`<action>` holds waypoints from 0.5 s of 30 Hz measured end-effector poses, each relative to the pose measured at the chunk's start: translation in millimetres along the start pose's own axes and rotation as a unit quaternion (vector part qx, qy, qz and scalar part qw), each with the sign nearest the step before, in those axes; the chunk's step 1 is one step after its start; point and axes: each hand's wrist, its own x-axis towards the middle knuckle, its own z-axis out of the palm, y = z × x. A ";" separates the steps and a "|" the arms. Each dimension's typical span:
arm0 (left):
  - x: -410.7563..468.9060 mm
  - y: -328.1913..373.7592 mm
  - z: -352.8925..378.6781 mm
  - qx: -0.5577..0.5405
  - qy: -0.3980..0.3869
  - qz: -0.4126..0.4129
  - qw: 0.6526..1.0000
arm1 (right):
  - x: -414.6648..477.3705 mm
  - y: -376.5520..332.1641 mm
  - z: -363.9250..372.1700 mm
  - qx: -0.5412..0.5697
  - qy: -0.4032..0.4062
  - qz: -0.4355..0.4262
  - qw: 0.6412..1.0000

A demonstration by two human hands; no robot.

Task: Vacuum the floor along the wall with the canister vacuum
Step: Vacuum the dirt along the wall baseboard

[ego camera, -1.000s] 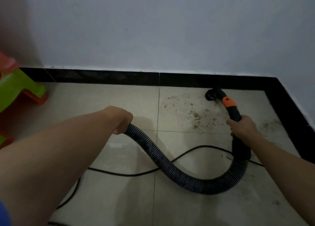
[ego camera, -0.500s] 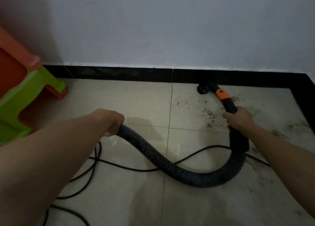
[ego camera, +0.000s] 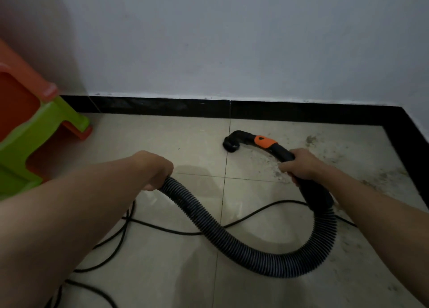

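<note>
The ribbed black vacuum hose (ego camera: 232,240) runs in under the left hand (ego camera: 153,168), which is curled round it. Past that, the forearm hides where it leads. The fingers of the right hand (ego camera: 299,166) are wrapped round the rigid black wand (ego camera: 315,191) just behind its orange collar (ego camera: 264,142), and they cover that stretch of it. The green and orange plastic stool (ego camera: 34,131) is cut off by the left edge, and the thin black power cord (ego camera: 162,228) passes beneath the arm. The round black nozzle (ego camera: 231,145) sits on the beige tiled floor (ego camera: 162,140), near the black skirting (ego camera: 162,106) but apart from it. Half a second ago it lay right of the tile joint and closer to the skirting; now it is on the joint, with the grey dirt patch (ego camera: 383,175) to its right.
</note>
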 end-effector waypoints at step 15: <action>5.1 25.1 -25.1 0.007 0.019 0.027 0.999 | -6.4 33.7 -38.1 0.010 0.031 0.063 0.997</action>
